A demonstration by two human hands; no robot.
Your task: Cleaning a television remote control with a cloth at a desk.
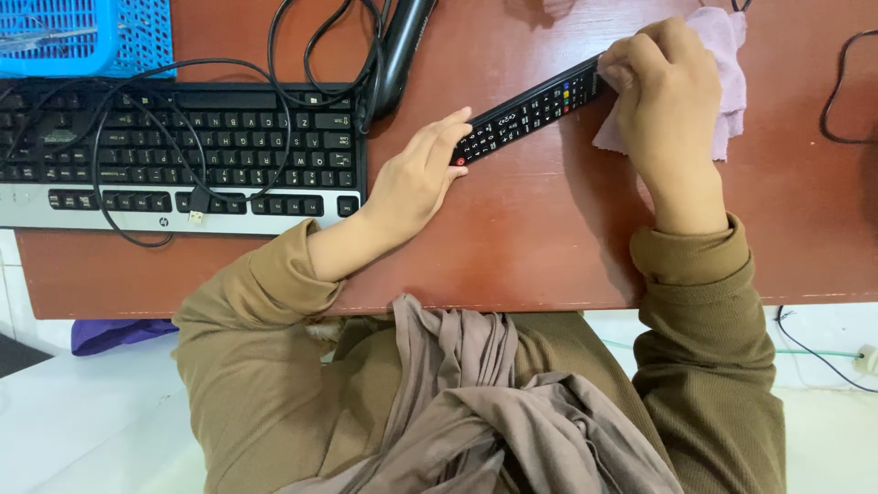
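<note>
A long black remote control [526, 112] with many small buttons lies slanted on the red-brown desk [521, 238]. My left hand [416, 178] holds its near end, fingers along the edge by the red button. My right hand [663, 91] presses a pale pink cloth [727, 64] against the remote's far end, fingers curled over both. Part of the cloth is hidden under that hand.
A black and silver keyboard [183, 151] sits at the left with black cables [229, 110] looped over it. A blue plastic basket [87, 35] stands at the back left. A black tube-shaped object [400, 50] lies beside the keyboard. Another cable [837, 91] curls at the right.
</note>
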